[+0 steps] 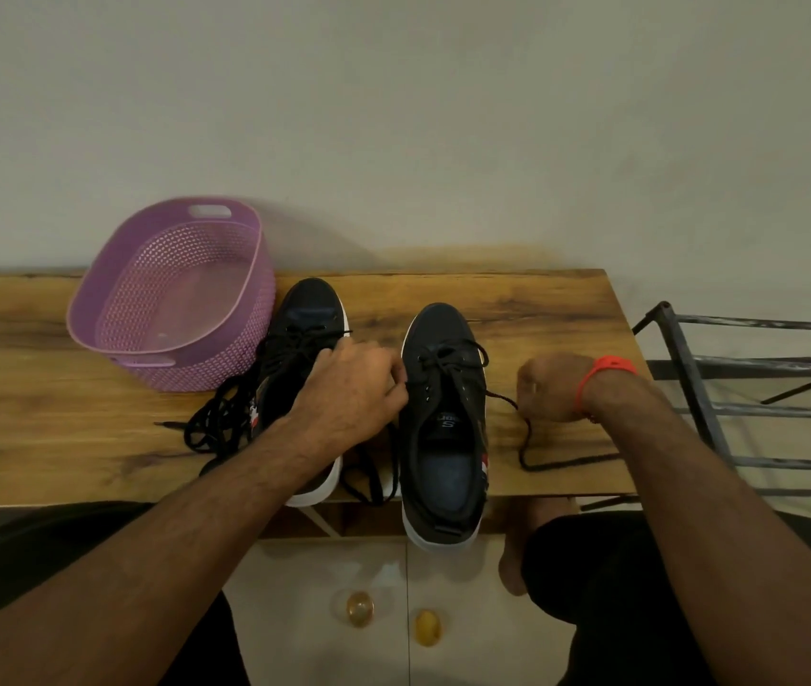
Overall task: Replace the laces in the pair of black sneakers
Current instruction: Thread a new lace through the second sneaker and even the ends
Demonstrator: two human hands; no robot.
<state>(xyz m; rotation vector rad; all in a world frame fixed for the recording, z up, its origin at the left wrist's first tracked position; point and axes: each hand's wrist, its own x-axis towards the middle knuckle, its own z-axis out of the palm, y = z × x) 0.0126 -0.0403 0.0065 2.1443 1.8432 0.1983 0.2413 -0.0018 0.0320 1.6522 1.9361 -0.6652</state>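
Observation:
Two black sneakers with white soles stand on the wooden table (542,309), toes toward the wall. The right sneaker (445,428) has a black lace threaded through its front eyelets only. My right hand (549,388) pinches that lace's right end (537,455), which trails across the table. My left hand (351,391) is curled at the sneaker's left edge, gripping the lace's left end beside the eyelets. The left sneaker (302,339) is partly hidden under my left forearm. A loose bundle of black laces (218,420) lies to its left.
An empty purple plastic basket (171,294) stands on the table at the back left, touching the left sneaker's toe side. A metal rack (760,413) stands off the table's right end. The right sneaker's heel hangs over the front edge.

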